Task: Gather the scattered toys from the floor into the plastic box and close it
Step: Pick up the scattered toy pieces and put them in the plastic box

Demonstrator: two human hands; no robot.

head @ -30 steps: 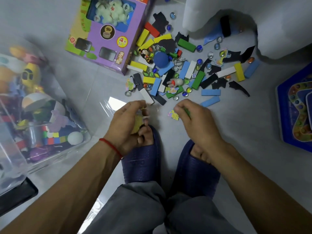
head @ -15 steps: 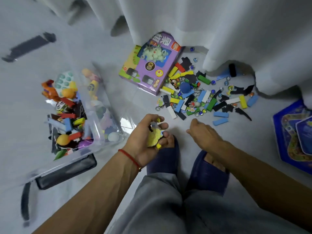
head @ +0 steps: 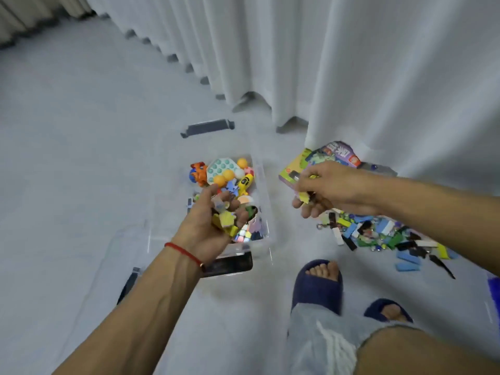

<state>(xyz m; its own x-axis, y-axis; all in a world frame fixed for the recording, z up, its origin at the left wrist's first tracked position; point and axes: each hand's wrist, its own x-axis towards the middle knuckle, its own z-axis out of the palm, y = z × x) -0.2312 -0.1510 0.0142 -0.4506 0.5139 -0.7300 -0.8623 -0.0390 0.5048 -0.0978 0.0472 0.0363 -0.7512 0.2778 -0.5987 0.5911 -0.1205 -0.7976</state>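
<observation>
The clear plastic box (head: 266, 201) stands open on the floor, partly filled with colourful toys. My left hand (head: 209, 226) hovers over its near end, palm up, cupping a handful of small yellow toy pieces (head: 226, 221). My right hand (head: 328, 189) is just right of the box, above the floor, its fingers curled round small yellow and dark pieces (head: 305, 197). A scattered pile of foam blocks and marbles (head: 378, 234) lies on the floor to the right, below my right forearm.
A purple toy carton (head: 331, 155) lies behind my right hand at the foot of the white curtain (head: 351, 63). The clear lid (head: 127, 255) lies left of the box. My feet in blue slippers (head: 316, 285) are at the bottom right.
Both hands lifted from the floor by my feet and swung left with their pieces, the left now over the box. The view turned left and upward.
</observation>
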